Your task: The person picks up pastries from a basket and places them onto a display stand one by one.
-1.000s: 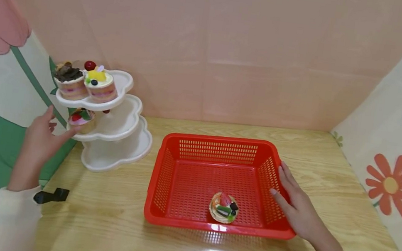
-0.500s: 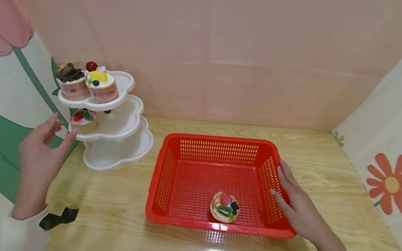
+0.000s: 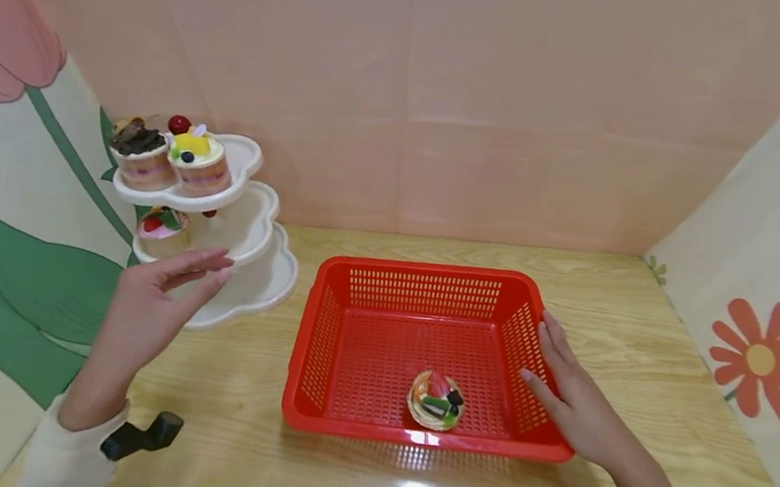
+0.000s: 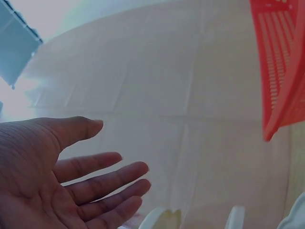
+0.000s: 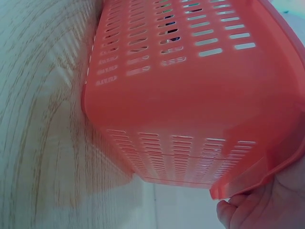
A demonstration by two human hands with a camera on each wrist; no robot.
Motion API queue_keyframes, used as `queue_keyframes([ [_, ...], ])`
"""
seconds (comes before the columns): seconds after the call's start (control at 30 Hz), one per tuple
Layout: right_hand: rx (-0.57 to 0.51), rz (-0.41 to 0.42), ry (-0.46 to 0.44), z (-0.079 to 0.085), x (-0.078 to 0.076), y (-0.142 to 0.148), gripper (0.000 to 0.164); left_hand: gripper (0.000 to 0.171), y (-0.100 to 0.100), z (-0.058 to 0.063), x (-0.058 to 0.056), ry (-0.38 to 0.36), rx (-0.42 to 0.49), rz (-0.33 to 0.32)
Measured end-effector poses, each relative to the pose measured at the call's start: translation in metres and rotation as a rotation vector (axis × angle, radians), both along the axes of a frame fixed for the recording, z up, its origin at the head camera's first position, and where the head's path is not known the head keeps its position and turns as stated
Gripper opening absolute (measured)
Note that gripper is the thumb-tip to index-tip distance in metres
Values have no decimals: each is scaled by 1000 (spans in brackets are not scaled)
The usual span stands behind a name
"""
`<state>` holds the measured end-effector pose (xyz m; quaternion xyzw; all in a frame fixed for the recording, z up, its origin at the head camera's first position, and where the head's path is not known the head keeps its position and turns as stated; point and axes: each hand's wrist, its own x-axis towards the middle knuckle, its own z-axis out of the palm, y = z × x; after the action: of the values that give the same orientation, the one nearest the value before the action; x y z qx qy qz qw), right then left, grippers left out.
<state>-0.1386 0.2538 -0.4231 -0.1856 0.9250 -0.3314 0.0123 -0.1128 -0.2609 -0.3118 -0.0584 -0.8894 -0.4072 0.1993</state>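
Note:
My left hand (image 3: 148,307) hovers in front of the white three-tier stand (image 3: 247,157), its fingers loosely extended and holding nothing. The left wrist view shows the same bare palm (image 4: 43,176). My right hand (image 3: 578,401) grips the right rim of the red basket (image 3: 410,438), thumb on the inner side. In the right wrist view, fingertips (image 5: 238,210) curl under the rim. A fruit-topped cupcake (image 3: 435,401) sits on the basket floor near the front. On the middle tier, a cupcake with a red berry (image 3: 161,232) stands just beyond my left hand.
On the top tier are a chocolate-topped cake cup (image 3: 141,156) and a yellow-fruit one (image 3: 198,163), with a red cherry (image 3: 179,124) behind. A pink backdrop (image 3: 506,128) rises at the table's (image 3: 597,281) back edge, with flowered side panels.
My left hand has drawn back from the berry cupcake on the middle tier, then swung right across the stand's front. The right hand and basket stay almost still.

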Motion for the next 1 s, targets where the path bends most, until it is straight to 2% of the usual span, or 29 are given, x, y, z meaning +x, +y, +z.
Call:
queue_keyframes([
  [0.13,-6,10,14,-1,1,-1,75,34,14,-7,-7,-38,11,-95],
  [0.3,-9,6,20,-1,1,-1,75,42,34,-14,-17,-74,36,-253],
  [0.5,-2,1,4,0,0,0,77,47,59,-23,-22,-117,68,-398],
  [0.77,12,-9,-26,1,-1,0,78,48,85,-22,-30,-173,67,-545],
  [0.9,14,-13,-27,1,0,-1,78,50,94,-23,-37,-220,31,-589],
  [1.0,7,-12,-17,1,0,-1,77,50,99,-22,-43,-227,32,-598],
])
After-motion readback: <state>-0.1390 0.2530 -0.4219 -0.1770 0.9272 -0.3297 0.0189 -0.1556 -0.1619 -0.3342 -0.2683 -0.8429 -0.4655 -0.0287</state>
